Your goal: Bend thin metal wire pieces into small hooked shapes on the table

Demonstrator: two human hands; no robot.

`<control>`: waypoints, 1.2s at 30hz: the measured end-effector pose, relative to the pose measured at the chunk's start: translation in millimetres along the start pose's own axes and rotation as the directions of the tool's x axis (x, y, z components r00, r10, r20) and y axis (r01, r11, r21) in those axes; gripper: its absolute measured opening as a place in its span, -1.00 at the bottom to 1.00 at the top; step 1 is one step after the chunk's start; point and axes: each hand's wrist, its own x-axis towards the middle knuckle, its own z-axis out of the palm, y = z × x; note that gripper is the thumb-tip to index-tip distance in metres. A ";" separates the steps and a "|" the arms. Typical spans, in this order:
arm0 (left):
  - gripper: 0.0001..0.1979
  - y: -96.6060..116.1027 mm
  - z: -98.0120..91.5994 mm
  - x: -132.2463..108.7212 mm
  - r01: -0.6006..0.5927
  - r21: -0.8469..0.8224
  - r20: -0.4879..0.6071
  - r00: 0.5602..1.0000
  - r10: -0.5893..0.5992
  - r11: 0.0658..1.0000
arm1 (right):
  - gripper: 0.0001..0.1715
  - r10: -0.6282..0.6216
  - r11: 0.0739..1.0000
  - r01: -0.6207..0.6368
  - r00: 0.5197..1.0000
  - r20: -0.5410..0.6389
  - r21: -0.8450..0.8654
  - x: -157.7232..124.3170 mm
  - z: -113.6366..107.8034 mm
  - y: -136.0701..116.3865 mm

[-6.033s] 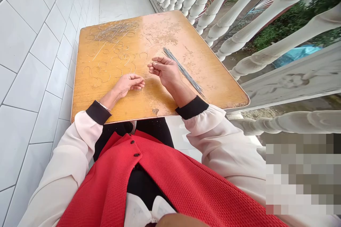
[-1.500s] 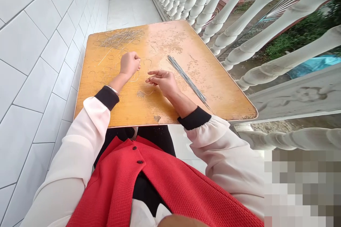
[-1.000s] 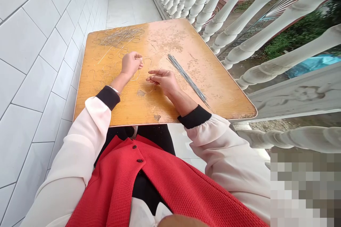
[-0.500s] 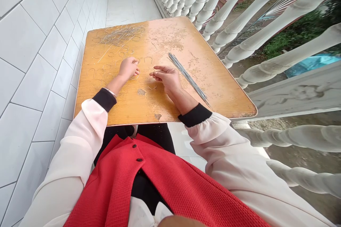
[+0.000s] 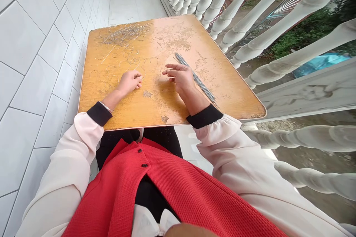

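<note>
My left hand [image 5: 128,82] rests curled on the worn orange wooden tabletop [image 5: 116,113], its fingers closed, with no wire showing in them. Thin curved wire hooks [image 5: 130,61] lie scattered just beyond it. Farther back sits a tangled pile of silver wire [image 5: 124,33]. My right hand [image 5: 179,76] hovers with its fingers apart, overlapping a bundle of straight thin metal wires [image 5: 203,88] that lies diagonally on the table. A fine wire in either hand is too small to tell.
A white tiled wall [image 5: 55,63] runs along the table's left side. White balcony balusters [image 5: 289,40] stand to the right, past the table's corner. Tiled floor [image 5: 133,2] shows beyond the far edge. My white sleeves and red vest fill the bottom.
My left hand has moved toward me and slightly left, lying lower on the table. My right hand has shifted right, over the upper part of the straight wire bundle.
</note>
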 end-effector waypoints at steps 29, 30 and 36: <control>-0.61 31.9 30.0 -1.2 0.008 -0.126 0.053 0.999 -0.001 0.992 | -0.73 -0.295 0.868 0.329 0.944 0.146 -0.372 -37.3 23.7 -6.5; -0.61 32.0 30.0 -1.1 0.008 -0.128 0.052 0.999 -0.001 0.992 | -0.74 -0.297 0.866 0.331 0.944 0.147 -0.376 -36.7 24.1 -5.8; -0.64 25.8 30.2 7.4 -0.065 -0.083 0.016 0.998 0.067 0.994 | -0.76 -0.246 0.921 0.279 0.958 0.148 -0.273 -29.0 25.7 -2.0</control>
